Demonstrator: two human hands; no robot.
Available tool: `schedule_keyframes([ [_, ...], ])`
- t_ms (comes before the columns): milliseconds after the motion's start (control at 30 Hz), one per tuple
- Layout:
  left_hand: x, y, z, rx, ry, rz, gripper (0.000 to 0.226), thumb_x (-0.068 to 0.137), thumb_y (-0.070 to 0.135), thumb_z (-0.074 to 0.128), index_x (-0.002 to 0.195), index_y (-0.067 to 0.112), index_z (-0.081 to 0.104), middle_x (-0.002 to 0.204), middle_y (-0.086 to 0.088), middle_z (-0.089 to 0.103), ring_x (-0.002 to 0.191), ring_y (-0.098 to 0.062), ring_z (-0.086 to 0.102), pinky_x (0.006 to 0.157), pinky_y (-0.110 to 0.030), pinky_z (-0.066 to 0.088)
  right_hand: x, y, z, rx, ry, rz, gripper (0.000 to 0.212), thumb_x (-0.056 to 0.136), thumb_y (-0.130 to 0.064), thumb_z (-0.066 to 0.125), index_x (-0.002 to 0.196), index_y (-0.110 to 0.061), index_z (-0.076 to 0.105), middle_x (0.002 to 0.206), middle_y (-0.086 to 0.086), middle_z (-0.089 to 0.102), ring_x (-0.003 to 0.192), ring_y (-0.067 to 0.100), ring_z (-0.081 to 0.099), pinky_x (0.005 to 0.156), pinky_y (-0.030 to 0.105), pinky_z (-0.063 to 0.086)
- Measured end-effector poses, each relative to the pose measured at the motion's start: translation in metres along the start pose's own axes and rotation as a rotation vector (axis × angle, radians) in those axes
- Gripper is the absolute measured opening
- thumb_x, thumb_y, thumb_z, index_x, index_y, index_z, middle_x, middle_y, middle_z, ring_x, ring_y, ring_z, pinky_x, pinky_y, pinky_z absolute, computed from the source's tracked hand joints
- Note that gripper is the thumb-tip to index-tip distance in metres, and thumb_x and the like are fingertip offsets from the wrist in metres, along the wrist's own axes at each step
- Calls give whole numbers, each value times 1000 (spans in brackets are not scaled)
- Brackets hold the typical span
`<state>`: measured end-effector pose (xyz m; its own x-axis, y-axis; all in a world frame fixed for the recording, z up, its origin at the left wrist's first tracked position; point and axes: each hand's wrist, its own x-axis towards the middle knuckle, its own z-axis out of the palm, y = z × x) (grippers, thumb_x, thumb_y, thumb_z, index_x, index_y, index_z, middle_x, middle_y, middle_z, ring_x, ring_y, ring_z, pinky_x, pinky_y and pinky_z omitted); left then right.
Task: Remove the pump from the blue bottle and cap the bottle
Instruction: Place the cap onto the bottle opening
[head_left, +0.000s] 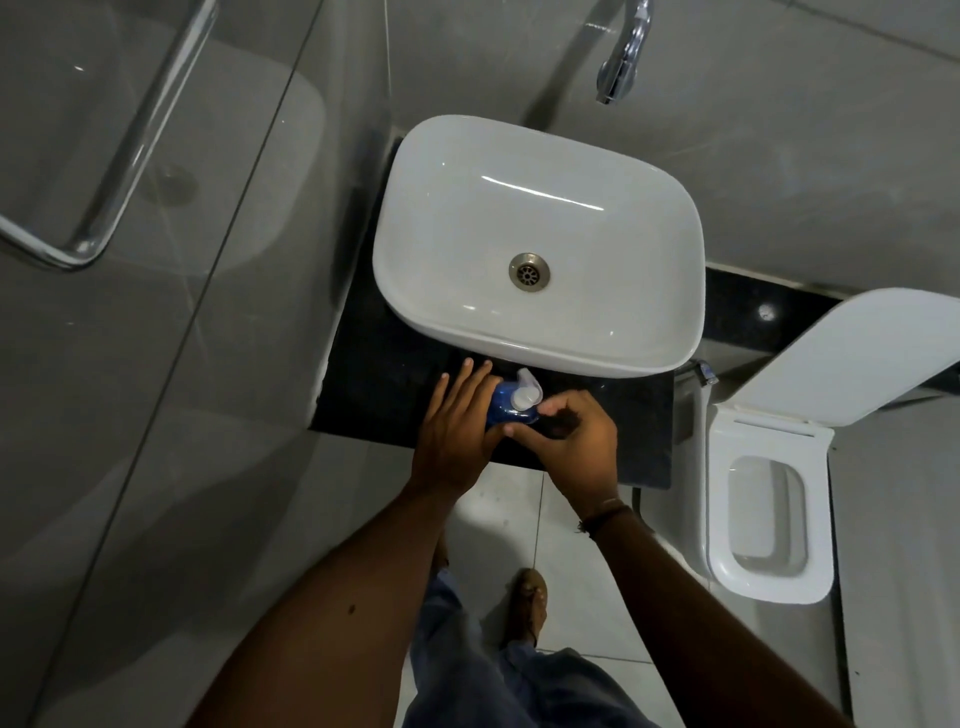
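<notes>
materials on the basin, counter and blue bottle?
Basin: glossy white ceramic, by its sharp highlights. Counter: dark polished stone, likely granite; faint speckle. Blue bottle: looks like translucent plastic, with a matte white plastic pump.

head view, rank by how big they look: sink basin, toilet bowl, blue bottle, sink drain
1. sink basin, by far the largest.
2. toilet bowl, clearly smaller, though it sits lower and farther from the camera.
3. blue bottle, partly hidden by both hands.
4. sink drain, close to the bottle's visible part, so that order is unsure.
</notes>
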<state>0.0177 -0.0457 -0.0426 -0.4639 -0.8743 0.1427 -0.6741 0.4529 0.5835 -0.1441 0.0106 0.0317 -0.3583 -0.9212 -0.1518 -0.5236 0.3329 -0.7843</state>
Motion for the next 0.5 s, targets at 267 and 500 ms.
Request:
schedule_keyframes([
  [267,0,-1,-1,2,-13,-2,87,98,66,13,147,2,48,157,-15,47,153,-31,31,125,-55,24,3,0,1,19,7,-10,58,64,-49,94,107,-21,67,110,1,67,102,17,70,85,44,64],
  [500,0,-2,1,-4,-16,-5,90,97,68,11,146,3,48,156,-15,49,153,-31,31,126,-54,23,7,3,0,-22,30,-24,51,62,-48,95,97,-26,65,101,-2,64,89,3,61,77,28,59],
])
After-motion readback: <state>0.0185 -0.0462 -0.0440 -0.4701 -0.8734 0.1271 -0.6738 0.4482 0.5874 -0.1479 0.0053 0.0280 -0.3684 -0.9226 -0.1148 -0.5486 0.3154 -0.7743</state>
